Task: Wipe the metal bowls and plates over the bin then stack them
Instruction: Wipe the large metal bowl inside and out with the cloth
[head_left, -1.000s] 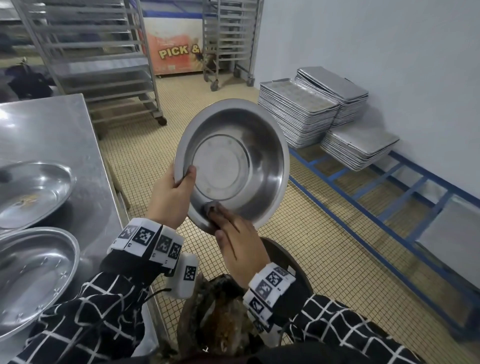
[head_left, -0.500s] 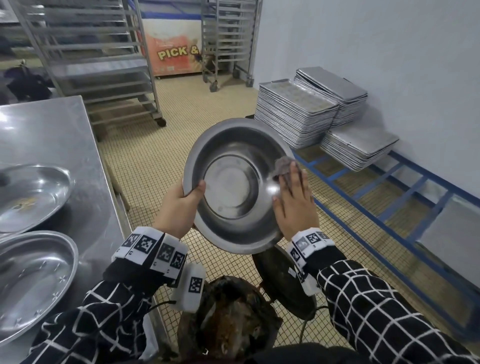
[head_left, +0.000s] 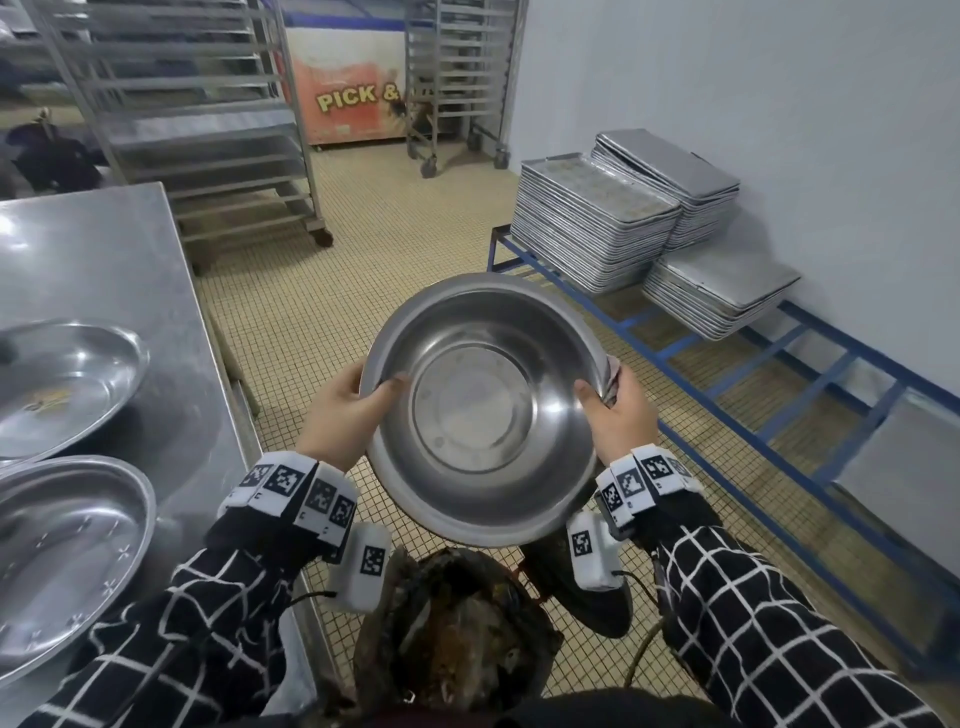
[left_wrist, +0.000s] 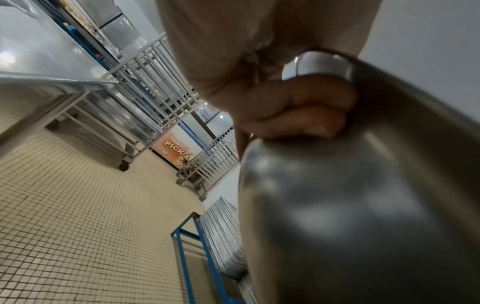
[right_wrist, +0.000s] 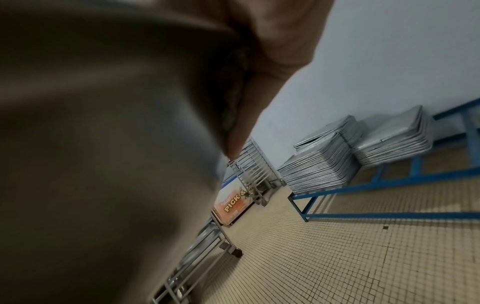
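— Where are you?

— In a kitchen with a yellow tiled floor (head_left: 363, 249). A shiny metal table (head_left: 104, 260) is on my left.

— What are your fingers doing?

— My left hand (head_left: 337, 415) grips the left rim of the bowl (head_left: 483, 410), thumb inside. My right hand (head_left: 621, 415) grips the right rim and pinches a cloth (head_left: 614, 375) against it.

— Where is the bowl?

— Up in the air, tipped toward me, above the dirty bin (head_left: 457, 634).

— Anything else?

— Two plates (head_left: 67, 384) lie on the table. Stacked trays (head_left: 592, 228) sit by the wall.
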